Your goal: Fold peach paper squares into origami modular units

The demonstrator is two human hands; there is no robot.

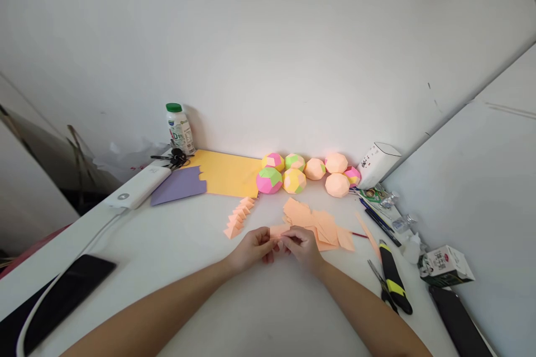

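Here, left hand [252, 247] and right hand [306, 246] pinch one small flat peach paper piece [278, 231]; best: edges aligned, pressure even.

Left forearm [167, 309]: bare, enters at 7 o'clock, extends toward 2 o'clock. Right forearm [364, 304]: bare, enters at 5 o'clock, extends toward 10 o'clock. Left hand [253, 246] and right hand [304, 244]: positioned close together, at 6 o'clock from view centre. Fingers curled, both hands in pinch grip, fingertips just beside each other. Wrists [232, 263] well apart.
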